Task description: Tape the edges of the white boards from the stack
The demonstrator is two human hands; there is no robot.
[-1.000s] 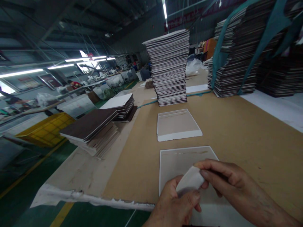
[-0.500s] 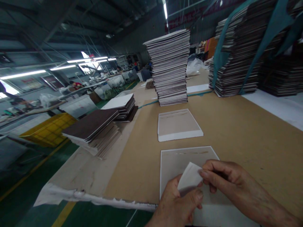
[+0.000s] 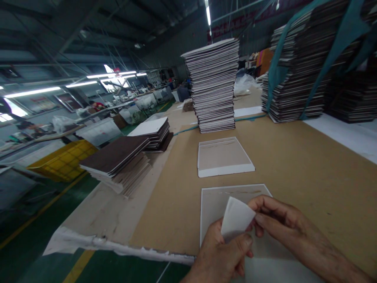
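Observation:
A small white paper piece [image 3: 236, 217] stands between both hands, just above a flat grey board with a white border [image 3: 216, 204] that lies at the near edge of the brown table [image 3: 297, 165]. My left hand [image 3: 220, 255] pinches the paper's lower edge from below. My right hand [image 3: 282, 224] pinches its right edge with thumb and fingers. A second shallow white-edged board [image 3: 222, 157] lies farther back on the table.
A tall stack of boards [image 3: 213, 84] stands behind the second board. Larger strapped stacks [image 3: 297, 67] fill the back right. Lower piles of dark and white boards [image 3: 118, 157] sit at the left edge, beside a yellow crate [image 3: 63, 159]. Torn white paper [image 3: 118, 245] lines the near table edge.
The paper piece has flattened out and now stands more upright between my fingers. Both hands stayed over the near board.

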